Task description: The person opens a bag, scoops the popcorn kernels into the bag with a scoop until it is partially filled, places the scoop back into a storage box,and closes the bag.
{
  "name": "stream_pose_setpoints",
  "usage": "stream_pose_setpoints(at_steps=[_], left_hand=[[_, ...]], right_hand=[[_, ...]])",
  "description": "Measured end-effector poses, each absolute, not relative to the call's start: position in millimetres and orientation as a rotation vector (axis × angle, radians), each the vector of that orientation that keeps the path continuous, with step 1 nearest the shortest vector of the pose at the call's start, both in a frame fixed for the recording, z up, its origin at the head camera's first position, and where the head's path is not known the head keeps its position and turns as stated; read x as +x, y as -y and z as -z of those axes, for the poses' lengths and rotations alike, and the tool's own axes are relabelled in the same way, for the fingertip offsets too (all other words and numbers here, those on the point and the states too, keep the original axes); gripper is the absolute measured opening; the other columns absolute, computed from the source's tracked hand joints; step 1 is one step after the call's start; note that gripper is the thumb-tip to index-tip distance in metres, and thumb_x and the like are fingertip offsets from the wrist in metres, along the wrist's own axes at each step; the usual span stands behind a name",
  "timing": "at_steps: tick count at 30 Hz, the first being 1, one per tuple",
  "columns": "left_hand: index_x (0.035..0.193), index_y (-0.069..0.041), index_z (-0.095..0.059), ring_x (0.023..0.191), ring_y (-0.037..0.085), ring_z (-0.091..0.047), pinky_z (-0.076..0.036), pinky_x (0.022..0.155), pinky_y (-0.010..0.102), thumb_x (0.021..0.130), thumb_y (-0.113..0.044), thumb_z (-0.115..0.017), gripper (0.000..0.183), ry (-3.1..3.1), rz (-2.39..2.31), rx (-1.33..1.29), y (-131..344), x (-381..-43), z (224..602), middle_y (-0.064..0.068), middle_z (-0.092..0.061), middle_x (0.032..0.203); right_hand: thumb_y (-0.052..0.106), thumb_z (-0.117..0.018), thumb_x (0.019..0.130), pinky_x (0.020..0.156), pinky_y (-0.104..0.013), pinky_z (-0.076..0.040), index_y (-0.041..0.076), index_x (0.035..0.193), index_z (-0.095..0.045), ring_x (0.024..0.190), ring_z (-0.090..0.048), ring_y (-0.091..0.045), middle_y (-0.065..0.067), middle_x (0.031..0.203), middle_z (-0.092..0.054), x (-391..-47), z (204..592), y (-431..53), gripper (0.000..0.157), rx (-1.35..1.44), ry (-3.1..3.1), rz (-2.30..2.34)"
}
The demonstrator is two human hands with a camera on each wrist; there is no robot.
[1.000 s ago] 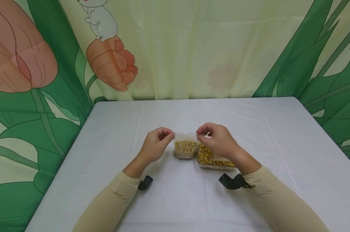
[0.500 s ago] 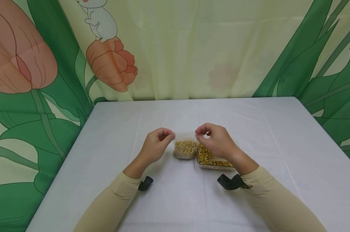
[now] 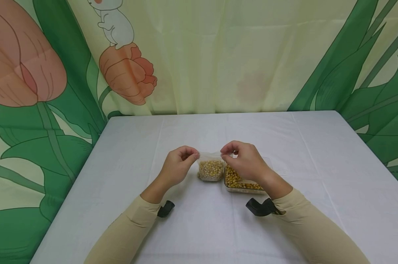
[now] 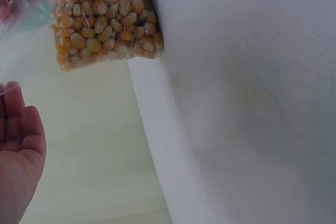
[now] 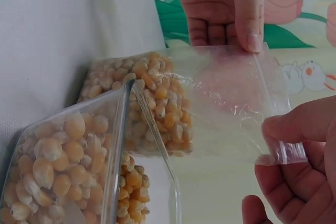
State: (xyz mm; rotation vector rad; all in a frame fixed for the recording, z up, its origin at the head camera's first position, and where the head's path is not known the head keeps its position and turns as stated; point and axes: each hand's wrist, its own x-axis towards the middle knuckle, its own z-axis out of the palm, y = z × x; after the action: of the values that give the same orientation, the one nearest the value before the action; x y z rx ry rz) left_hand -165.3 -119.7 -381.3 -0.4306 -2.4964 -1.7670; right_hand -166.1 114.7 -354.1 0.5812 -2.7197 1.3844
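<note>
A clear zip bag point(image 3: 210, 170) part full of corn kernels stands on the table. At its top left corner my left hand point(image 3: 178, 165) pinches the edge between thumb and fingers. Toward the other top corner, my right hand point(image 3: 246, 161) pinches the zip strip point(image 5: 283, 150), thumb against fingers, as the right wrist view shows. The bag's upper part is stretched between both hands, with the kernels point(image 4: 105, 19) settled at the bottom. Right beside the bag is a clear rectangular container point(image 3: 245, 190) holding more kernels, partly hidden under my right hand and wrist.
A white cloth covers the table point(image 3: 136, 146). Behind it hangs a curtain point(image 3: 199, 66) printed with tulips, leaves and a white rabbit. Dark wrist-worn pieces sit under both cuffs.
My right hand has slid slightly left along the bag's top edge, a little closer to my left hand. The left hand, bag and container stay almost in place.
</note>
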Motion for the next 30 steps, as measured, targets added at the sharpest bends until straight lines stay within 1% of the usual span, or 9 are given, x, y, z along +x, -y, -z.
stream_pose_setpoints(at_steps=[6,10,14,17,21,24,28,30], left_hand=[[0.099,-0.002,-0.069,0.082,0.019,-0.059,-0.049,0.074,0.033,0.098,-0.011,-0.066,0.010,2.517,1.750,-0.440,120.8,-166.1,379.3,0.011,-0.067,0.091],[0.102,-0.001,-0.069,0.084,0.019,-0.061,-0.050,0.075,0.034,0.097,-0.012,-0.067,0.012,2.521,1.743,-0.452,121.3,-166.9,379.1,0.006,-0.068,0.092],[0.104,-0.001,-0.069,0.086,0.020,-0.063,-0.051,0.077,0.034,0.097,-0.011,-0.067,0.012,2.514,1.734,-0.460,121.3,-167.8,378.4,0.006,-0.068,0.095],[0.105,-0.002,-0.068,0.089,0.021,-0.064,-0.052,0.081,0.035,0.097,-0.011,-0.067,0.012,2.514,1.727,-0.454,121.6,-168.5,377.0,0.007,-0.068,0.098],[0.112,0.000,-0.068,0.095,0.023,-0.065,-0.053,0.084,0.036,0.097,-0.012,-0.067,0.019,2.521,1.728,-0.441,122.7,-170.3,377.0,0.008,-0.067,0.106],[0.121,0.001,-0.066,0.104,0.025,-0.064,-0.052,0.087,0.038,0.097,-0.012,-0.066,0.027,2.519,1.700,-0.464,124.4,-171.0,376.4,0.012,-0.067,0.116],[0.130,0.001,-0.062,0.117,0.025,-0.058,-0.048,0.096,0.043,0.097,-0.014,-0.066,0.037,2.529,1.549,-0.520,126.2,-169.9,373.2,0.013,-0.063,0.128],[0.134,0.000,-0.059,0.123,0.026,-0.055,-0.045,0.100,0.046,0.096,-0.017,-0.067,0.042,2.548,1.443,-0.529,126.7,-168.1,370.6,0.012,-0.060,0.133]], right_hand=[[0.009,-0.068,0.092,0.091,-0.044,-0.045,0.003,0.111,-0.069,0.100,-0.059,-0.023,-0.003,0.104,-0.071,-168.3,354.6,-119.6,0.020,0.609,2.734,-1.374],[0.010,-0.069,0.092,0.091,-0.044,-0.045,0.003,0.113,-0.068,0.100,-0.058,-0.024,-0.004,0.106,-0.070,-169.5,355.6,-121.4,0.022,0.608,2.739,-1.375],[0.010,-0.069,0.092,0.092,-0.046,-0.045,0.003,0.114,-0.068,0.100,-0.058,-0.024,-0.005,0.107,-0.070,-170.2,355.9,-121.5,0.023,0.609,2.740,-1.383],[0.011,-0.069,0.093,0.092,-0.047,-0.045,0.002,0.114,-0.068,0.101,-0.058,-0.024,-0.005,0.108,-0.070,-170.4,355.9,-121.7,0.023,0.608,2.748,-1.387],[0.013,-0.068,0.094,0.093,-0.046,-0.045,0.002,0.115,-0.067,0.102,-0.059,-0.024,-0.005,0.109,-0.069,-170.3,355.5,-123.9,0.023,0.610,2.761,-1.359],[0.015,-0.067,0.096,0.093,-0.047,-0.045,0.002,0.115,-0.067,0.102,-0.060,-0.024,-0.006,0.110,-0.069,-169.3,354.2,-126.6,0.024,0.618,2.764,-1.332],[0.017,-0.067,0.096,0.095,-0.050,-0.045,0.002,0.119,-0.067,0.105,-0.062,-0.025,-0.007,0.114,-0.069,-166.4,351.1,-131.1,0.027,0.619,2.765,-1.273],[0.019,-0.067,0.096,0.096,-0.051,-0.045,0.002,0.123,-0.066,0.108,-0.062,-0.026,-0.009,0.118,-0.068,-164.2,349.0,-133.3,0.031,0.624,2.763,-1.225]])
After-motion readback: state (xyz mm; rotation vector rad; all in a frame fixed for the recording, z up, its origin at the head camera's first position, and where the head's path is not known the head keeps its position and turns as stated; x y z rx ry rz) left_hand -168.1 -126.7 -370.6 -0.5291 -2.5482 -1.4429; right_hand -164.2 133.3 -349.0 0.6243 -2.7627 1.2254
